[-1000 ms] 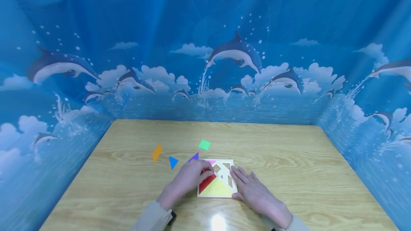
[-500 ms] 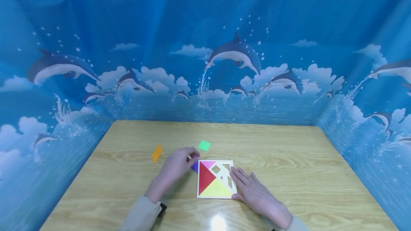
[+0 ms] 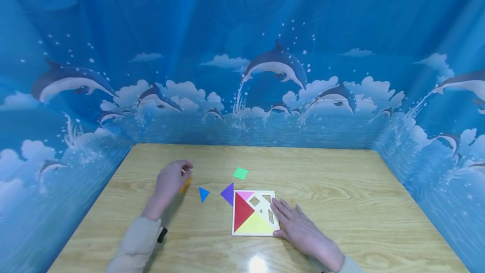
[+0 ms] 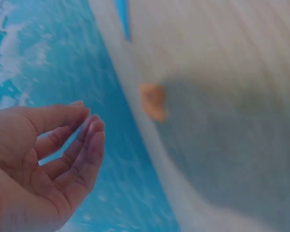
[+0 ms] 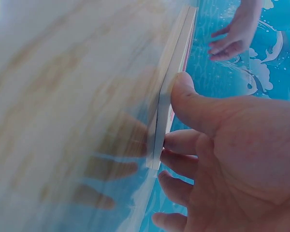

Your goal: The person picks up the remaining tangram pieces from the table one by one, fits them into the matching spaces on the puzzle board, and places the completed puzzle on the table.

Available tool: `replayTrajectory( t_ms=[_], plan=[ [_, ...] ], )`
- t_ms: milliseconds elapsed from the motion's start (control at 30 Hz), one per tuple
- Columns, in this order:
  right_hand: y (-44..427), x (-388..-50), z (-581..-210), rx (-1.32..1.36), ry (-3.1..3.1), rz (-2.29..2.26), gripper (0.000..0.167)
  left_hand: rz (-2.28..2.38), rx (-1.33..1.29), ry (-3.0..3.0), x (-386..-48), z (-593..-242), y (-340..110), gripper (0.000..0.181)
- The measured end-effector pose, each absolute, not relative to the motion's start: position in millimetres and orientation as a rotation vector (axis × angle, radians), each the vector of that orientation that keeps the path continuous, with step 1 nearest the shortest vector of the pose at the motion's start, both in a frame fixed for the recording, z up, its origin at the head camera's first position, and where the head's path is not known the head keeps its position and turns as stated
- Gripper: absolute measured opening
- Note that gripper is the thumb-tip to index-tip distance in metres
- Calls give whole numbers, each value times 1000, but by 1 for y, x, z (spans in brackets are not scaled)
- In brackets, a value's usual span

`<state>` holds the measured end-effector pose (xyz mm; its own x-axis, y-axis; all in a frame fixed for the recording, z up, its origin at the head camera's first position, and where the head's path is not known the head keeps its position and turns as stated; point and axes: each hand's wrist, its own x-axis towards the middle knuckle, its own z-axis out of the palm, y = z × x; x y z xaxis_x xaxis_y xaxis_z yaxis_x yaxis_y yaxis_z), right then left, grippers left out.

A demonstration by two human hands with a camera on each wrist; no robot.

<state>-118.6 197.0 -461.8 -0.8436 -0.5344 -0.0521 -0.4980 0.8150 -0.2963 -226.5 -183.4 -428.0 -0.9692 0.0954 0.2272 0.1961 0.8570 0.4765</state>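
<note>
Lying nearest, a bright reflection (image 3: 257, 263) sat on the wood-grained surface (image 3: 322, 172) between two pale sleeves (image 3: 134, 239), the left one with a dark band (image 3: 162, 235) at its cuff. Just beyond, the right hand (image 3: 301, 227) rested along the right side of a square white board (image 3: 266, 207), its fingers extended and slightly spread, its thumb set apart from them and touching the board's edge by the near right corner. The board lay flat. A yellow triangle (image 3: 254, 226) filled its near part, a red triangle (image 3: 242, 212) its left, and a small pink triangle (image 3: 245, 195) sat toward the far left corner; to the right of these were several cut-out openings (image 3: 254, 201).

Left of the board, a purple triangle (image 3: 228, 194) lay on the surface right next to the board's edge; whether the two touched could not be told. Farther left came a smaller blue triangle (image 3: 203, 194), apart from the purple one. Beyond that, an orange piece (image 3: 185, 185) lay partly hidden by the left hand (image 3: 170, 178), though the left wrist view, blurred, showed it clear of the fingers. That hand hung just above, relaxed, its fingers loosely bent with the tips drawn close together. A green four-sided piece (image 3: 240, 173) lay farther off, past the purple triangle. Behind the surface's far edge rose a blue backdrop (image 3: 242, 12) printed with dolphins (image 3: 276, 68) and clouds (image 3: 227, 60).
</note>
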Motion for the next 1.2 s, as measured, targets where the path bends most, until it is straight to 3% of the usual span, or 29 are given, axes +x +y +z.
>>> replayTrajectory(
  t_ms=[300,667,800,1000,1200],
  plan=[
    [198,-119,-462,-814,2856,-418,70,-640,4,-3065,-233,-444,-208,35],
    [198,-118,-462,-811,2856,-416,70,-575,74,-3248,-243,-448,-201,49],
    [198,-118,-461,-813,2855,-424,70,-583,78,-3232,-243,-449,-199,46],
    [197,-118,-460,-811,2851,-426,70,-613,18,-3157,-244,-450,-200,23],
    [197,-118,-460,-803,2851,-429,70,-752,-44,-3075,-241,-445,-195,23]
  ],
)
